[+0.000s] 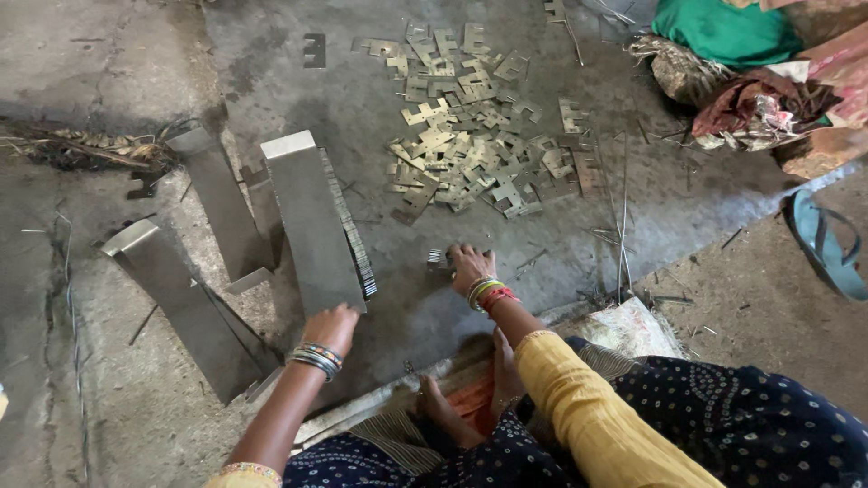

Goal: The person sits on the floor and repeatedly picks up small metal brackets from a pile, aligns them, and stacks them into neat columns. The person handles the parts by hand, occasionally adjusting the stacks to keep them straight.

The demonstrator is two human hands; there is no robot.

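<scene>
- We are sitting on the concrete floor [687, 190], looking down at our own two hands, which are working apart from each other.
- Our left hand [332, 327] is resting on the near end of a long metal channel [312, 221]; from this view we cannot tell whether the fingers are gripping its edge or only steadying it.
- A row of thin flat plates [353, 237] is standing on edge along the right side of that channel, touching it.
- Our right hand [470, 267] is closing down on a small stack of stamped pieces [438, 259] lying on the floor just beside the channel's near end; the fingers are curled over it, though how firm the grip is we cannot tell.
- Beyond the right hand, well apart from it, a loose heap of stamped metal pieces [475, 136] is spreading across the floor.
- Two more channels [217, 199] [181, 303] are lying to the left of the first, near each other.
- We are judging this to be the gathering step: pieces squared into a small stack beside the channel.
- The next move, in our judgement, is calling for a tight pinch so the stack stays aligned, and the left hand holding the channel steady.
</scene>
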